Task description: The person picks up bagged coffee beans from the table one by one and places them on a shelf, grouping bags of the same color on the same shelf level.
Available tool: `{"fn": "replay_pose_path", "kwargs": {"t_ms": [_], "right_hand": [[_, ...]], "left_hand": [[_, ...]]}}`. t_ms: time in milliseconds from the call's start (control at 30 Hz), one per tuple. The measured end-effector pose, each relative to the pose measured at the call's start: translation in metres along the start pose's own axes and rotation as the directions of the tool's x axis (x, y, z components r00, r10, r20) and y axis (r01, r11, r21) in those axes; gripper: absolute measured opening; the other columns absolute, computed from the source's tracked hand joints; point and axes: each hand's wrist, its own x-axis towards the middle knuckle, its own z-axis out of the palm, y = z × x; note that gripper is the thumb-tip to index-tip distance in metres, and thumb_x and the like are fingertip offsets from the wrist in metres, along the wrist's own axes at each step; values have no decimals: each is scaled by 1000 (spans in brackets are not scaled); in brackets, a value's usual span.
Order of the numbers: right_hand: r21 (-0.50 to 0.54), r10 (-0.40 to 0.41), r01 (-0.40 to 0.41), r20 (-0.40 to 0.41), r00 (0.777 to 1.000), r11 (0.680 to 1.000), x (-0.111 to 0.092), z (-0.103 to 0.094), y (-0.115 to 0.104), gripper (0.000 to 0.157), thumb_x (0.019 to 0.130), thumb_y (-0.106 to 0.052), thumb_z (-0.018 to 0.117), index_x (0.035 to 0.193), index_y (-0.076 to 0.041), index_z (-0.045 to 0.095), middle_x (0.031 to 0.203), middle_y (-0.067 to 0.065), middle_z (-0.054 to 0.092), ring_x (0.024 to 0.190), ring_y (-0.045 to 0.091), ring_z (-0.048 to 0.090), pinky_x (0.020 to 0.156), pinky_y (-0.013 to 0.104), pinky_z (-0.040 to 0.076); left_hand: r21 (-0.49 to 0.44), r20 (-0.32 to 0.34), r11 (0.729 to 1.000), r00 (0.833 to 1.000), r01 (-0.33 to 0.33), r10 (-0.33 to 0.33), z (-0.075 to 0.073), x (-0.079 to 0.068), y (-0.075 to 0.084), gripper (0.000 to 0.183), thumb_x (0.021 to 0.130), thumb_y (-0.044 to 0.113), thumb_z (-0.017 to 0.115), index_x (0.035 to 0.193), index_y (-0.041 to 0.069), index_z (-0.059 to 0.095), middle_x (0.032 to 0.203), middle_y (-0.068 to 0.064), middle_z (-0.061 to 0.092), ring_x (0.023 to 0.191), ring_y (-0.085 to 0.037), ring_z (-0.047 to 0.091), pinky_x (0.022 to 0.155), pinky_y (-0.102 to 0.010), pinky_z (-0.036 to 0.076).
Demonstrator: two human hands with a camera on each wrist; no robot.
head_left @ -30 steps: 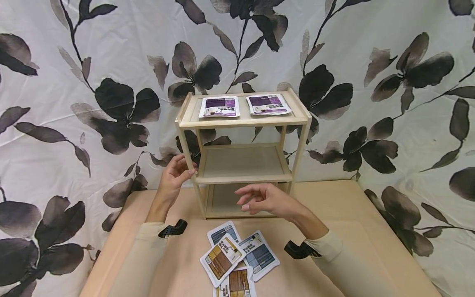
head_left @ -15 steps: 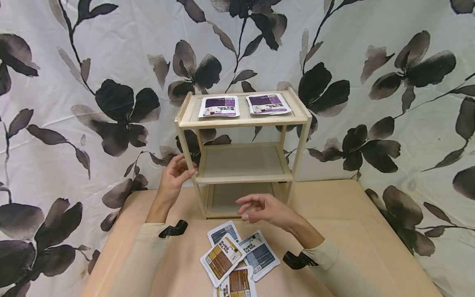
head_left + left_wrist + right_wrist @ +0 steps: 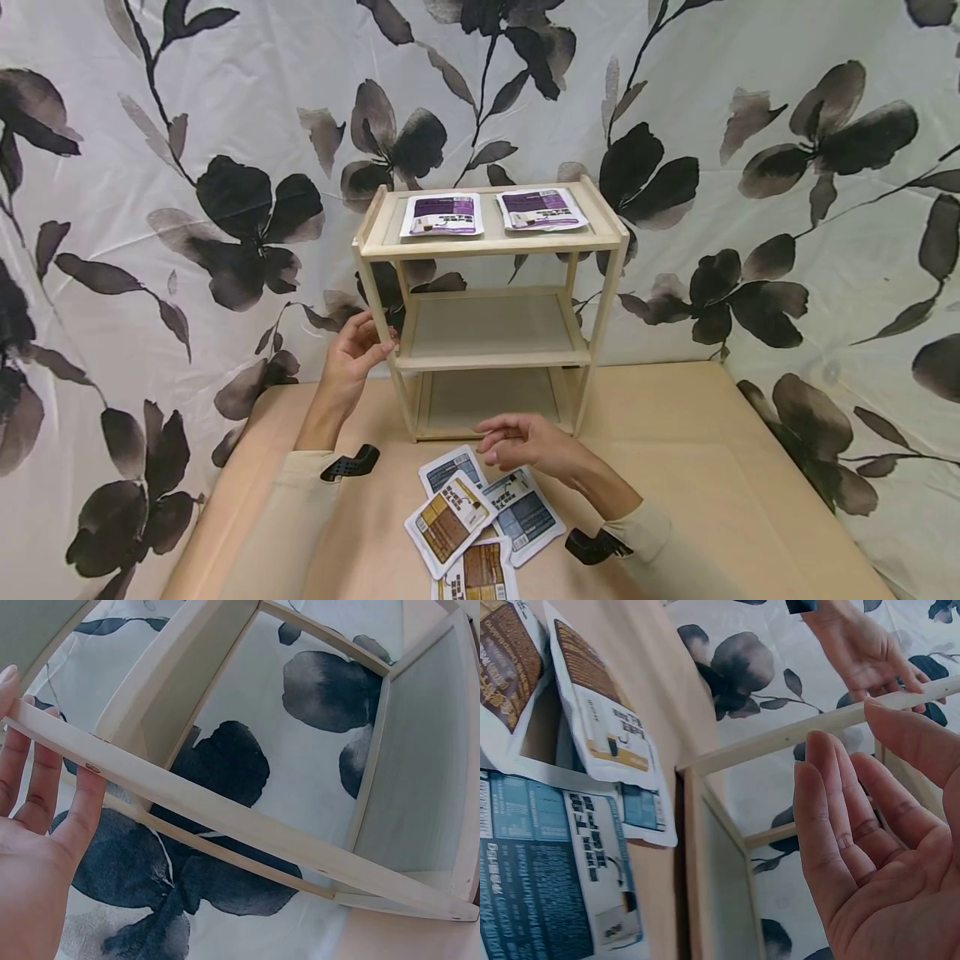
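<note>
A small three-tier wooden shelf (image 3: pixel 491 364) stands at the back of the table. My left hand (image 3: pixel 348 362) grips its left front post, thumb on one side and fingers behind, as the left wrist view also shows. My right hand (image 3: pixel 528 442) hovers with loosely bent fingers and holds nothing. Just below and in front of it lie overlapping flat pouches: a brown and yellow pouch (image 3: pixel 450 525) on top, a blue pouch (image 3: pixel 527 518) at right, another blue pouch (image 3: pixel 448 468) behind, partly covered, and a second brown pouch (image 3: pixel 482 573) cut off by the frame's bottom edge.
Two purple and white pouches, a left one (image 3: pixel 444 215) and a right one (image 3: pixel 543 209), lie side by side on the shelf's top tier. A white cloth with dark flowers (image 3: pixel 480 133) hangs behind. The table (image 3: pixel 675 467) is tan.
My right hand has moved down and slightly toward me, from in front of the bottom tier to just above the pouches. My left hand stays on the post.
</note>
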Motion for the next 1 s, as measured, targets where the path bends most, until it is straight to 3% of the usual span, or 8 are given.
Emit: {"fn": "replay_pose_path", "kwargs": {"t_ms": [133,233,367,567,667,800,900,1000], "right_hand": [[6,-4,4,-11,1000,1000,0,1,9,52,93,-8,72,141,-1,55,123,23,64,102,22,69,95,51,55],[9,-9,9,-15,1000,1000,0,3,18,52,93,-7,71,142,1,54,123,25,64,101,20,69,93,43,57],[3,-10,10,-26,1000,1000,1,6,28,51,93,-7,71,141,1,55,122,26,65,99,20,70,87,35,59],[14,-12,13,-22,1000,1000,-1,11,43,50,94,-3,67,142,3,53,123,33,61,100,20,68,88,38,60],[6,-10,10,-9,1000,1000,-1,14,49,50,95,-4,67,142,5,52,125,36,59,99,16,68,88,38,59],[-43,-8,7,-12,1000,999,0,19,57,48,95,-8,69,139,6,56,124,34,62,96,12,67,82,26,58],[-80,-12,12,-7,1000,997,1,23,62,43,93,-7,71,134,5,60,122,30,65,100,16,67,79,20,56],[-74,-9,9,9,1000,997,0,26,66,40,93,-5,71,130,6,62,122,29,66,109,29,67,80,19,55]], "left_hand": [[-12,1,1000,1000,-2,2,0,1,-1,50,94,-10,64,141,-5,46,113,-22,62,101,-16,65,85,-27,56],[-15,-3,1000,1000,2,-2,0,1,-1,53,94,-10,64,142,-8,42,113,-21,63,101,-18,65,85,-26,56],[-22,-3,1000,1000,-4,4,0,2,-2,50,93,-9,64,141,-3,48,112,-19,64,101,-22,65,84,-27,57],[-36,6,999,1000,-10,11,-1,2,-4,49,94,-9,64,137,12,57,108,-1,67,100,-18,66,85,-27,57],[-49,9,999,1000,-13,13,-1,2,-5,49,93,-11,63,139,1,52,108,0,67,101,-19,66,85,-28,58],[-51,12,999,1000,-16,17,-1,2,-6,52,94,-12,62,141,-8,43,108,0,67,101,-20,67,85,-28,58],[-47,11,999,1000,-19,20,-1,2,-5,49,94,-12,63,140,-1,50,108,0,67,100,-19,67,85,-28,58],[-46,13,999,1000,-26,26,-1,2,-5,50,94,-12,63,137,11,57,108,0,67,100,-18,67,85,-27,58]]}}
